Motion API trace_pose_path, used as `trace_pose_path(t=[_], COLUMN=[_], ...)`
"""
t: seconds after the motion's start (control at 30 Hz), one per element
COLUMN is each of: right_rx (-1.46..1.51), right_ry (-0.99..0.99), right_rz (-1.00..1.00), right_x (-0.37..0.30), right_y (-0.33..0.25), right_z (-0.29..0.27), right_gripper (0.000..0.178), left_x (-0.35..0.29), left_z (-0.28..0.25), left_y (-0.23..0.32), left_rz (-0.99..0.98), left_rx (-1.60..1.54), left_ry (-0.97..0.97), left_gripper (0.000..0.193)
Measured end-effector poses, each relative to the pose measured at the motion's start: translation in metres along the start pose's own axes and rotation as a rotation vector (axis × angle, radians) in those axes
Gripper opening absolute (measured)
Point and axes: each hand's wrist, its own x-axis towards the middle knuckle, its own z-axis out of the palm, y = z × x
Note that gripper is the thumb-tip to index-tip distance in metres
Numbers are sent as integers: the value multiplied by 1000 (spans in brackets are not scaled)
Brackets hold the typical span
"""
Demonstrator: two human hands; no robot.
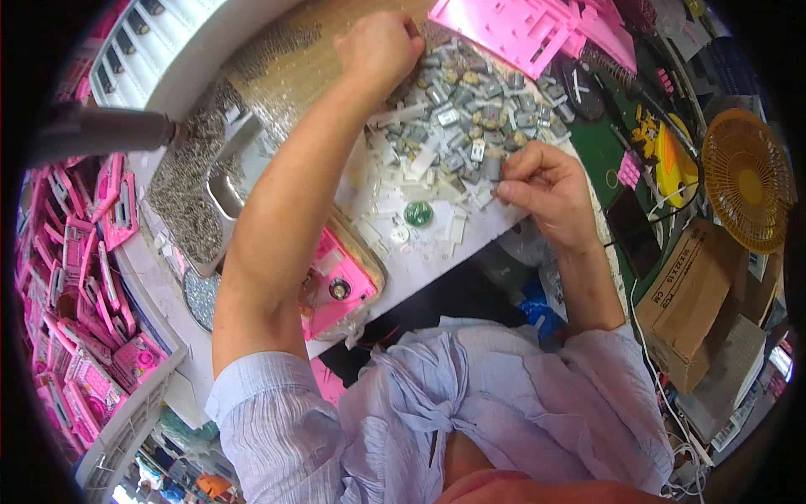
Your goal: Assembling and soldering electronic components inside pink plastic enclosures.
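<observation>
My left hand (379, 52) is curled closed at the far side of the table, beside a heap of small grey motor-like parts and white plastic pieces (453, 118). Whatever its fingers hold is hidden. At the heap's right edge, my right hand (550, 191) pinches thumb against fingers. White bits lie by its thumb tip, and what it grips is too small to name. A round green circuit board (417, 213) rests on the white tabletop nearer me. Below my left forearm sits a pink plastic housing (344, 286) with a small round metal part in it.
Small metal screws (180, 202) lie around a metal scoop (223, 191) at left. A dark cylindrical tool (101, 134) juts in above. Pink toy parts (84, 311) fill a crate. A pink frame (529, 34), amber fan (747, 181) and cardboard box (688, 294) stand right.
</observation>
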Motion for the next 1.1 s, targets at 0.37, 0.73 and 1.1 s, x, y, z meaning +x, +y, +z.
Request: trace_pose_path(t=[0.37, 0.73, 1.1], right_rx=[-908, -1118, -1383], right_ry=[-130, -378, -531], right_rz=[-179, -373, -300], right_x=[-10, 10, 21], right_y=[-8, 25, 14], right_z=[30, 55, 73], right_gripper=[45, 37, 36], left_x=[5, -62, -286], left_z=[-3, -79, -123], left_y=[23, 1, -31], left_rz=[-209, 154, -295], left_rx=[21, -307, -1165], left_ry=[3, 311, -72], left_gripper=[27, 26, 13])
